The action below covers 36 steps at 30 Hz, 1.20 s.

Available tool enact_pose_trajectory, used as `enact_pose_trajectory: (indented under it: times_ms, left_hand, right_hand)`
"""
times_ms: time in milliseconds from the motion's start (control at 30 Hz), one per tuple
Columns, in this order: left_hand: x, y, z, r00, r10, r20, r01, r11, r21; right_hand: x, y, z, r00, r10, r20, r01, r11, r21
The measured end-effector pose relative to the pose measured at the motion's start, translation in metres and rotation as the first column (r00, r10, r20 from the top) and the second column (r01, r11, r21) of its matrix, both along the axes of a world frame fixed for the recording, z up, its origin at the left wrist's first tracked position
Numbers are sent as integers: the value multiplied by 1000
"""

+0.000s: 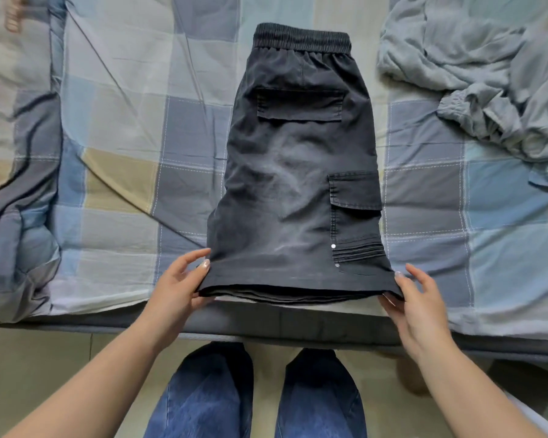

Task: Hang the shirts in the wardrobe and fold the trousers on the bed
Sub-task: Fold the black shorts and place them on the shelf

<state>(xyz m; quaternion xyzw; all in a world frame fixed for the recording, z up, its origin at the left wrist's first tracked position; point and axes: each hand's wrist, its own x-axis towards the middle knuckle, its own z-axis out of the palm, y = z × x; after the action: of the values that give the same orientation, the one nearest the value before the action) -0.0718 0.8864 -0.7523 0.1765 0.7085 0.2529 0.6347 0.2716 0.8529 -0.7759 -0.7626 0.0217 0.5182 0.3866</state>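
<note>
Left hand and right hand are each pinching a hem corner of dark shorts. Shorts are lying flat on checked bed, grey garment lying crumpled beside them.

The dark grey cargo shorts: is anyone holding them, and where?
Yes. The left hand and right hand pinch the dark grey cargo shorts at the hem corners.

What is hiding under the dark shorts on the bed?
Under the dark shorts you can see the checked bedsheet showing all around them. At the hem, each hand, left and right, grips a corner. Anything beneath the middle is covered.
</note>
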Motion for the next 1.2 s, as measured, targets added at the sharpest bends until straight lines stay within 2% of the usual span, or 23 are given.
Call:
enact_pose_trajectory:
  times_ms: [167,367,633,833,900,967,1000,1033,1067,1133,1200]
  left_hand:
    - [3,79,10,981,143,133,-145,989,2]
    - [15,197,21,950,254,180,-272,959,82]
    - [42,337,34,980,171,103,-191,951,243]
    - [57,389,21,988,113,107,-142,937,319]
    - [59,384,7,997,61,-35,-47,947,318]
    - [62,369,-10,951,-57,-305,158,935,317]
    - [64,360,-20,895,-130,-427,284,905,317]
    - [67,350,-29,818,-214,-534,424,851,309]
    - [71,341,-37,707,-304,-639,581,764,279]
    - [84,325,-52,416,-393,-820,841,510,182]
    - [102,315,-65,208,-370,-905,953,284,103]
  right_hand:
    - [11,77,20,994,24,-106,-7,987,158]
    - [10,202,33,986,10,-166,41,953,300]
    - [14,349,41,987,152,-47,-120,906,405]
    - [10,404,39,945,325,-47,-275,863,424]
    - [2,402,30,907,420,28,-399,836,376]
    - [-7,391,16,808,550,211,-589,764,265]
    - [-12,384,6,705,614,353,-695,698,174]
    - [-17,377,-3,552,672,493,-793,607,61]
    - [-25,370,-12,375,714,591,-866,497,-52]
    - [-42,357,-30,78,737,671,-924,307,-230]
    - [-58,349,-46,-165,684,710,-910,172,-378]
